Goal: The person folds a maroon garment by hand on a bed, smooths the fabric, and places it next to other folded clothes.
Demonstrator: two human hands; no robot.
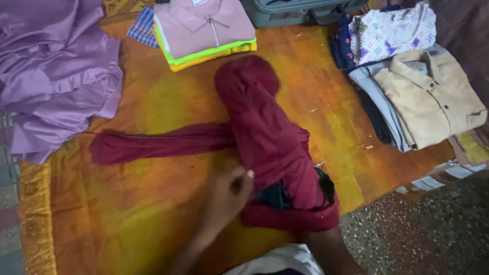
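Note:
A dark red garment (265,132) lies on an orange and yellow sheet (127,214), with one long sleeve (153,145) stretched out to the left. My left hand (229,193) grips the garment's near edge with its fingers pinched. My right forearm (328,249) goes in at the garment's lower opening, and the cloth bulges along it up to a rounded end (247,76). The cloth covers my right hand. A dark teal lining (275,196) shows at the opening.
A crumpled purple satin garment (56,71) lies at the left. A folded stack topped by a pink shirt (204,28) sits at the back, beside a checked cloth (142,25) and a grey-green suitcase (290,10). At the right are a tan shirt (433,99), a white printed shirt (392,30) and speckled floor (423,234).

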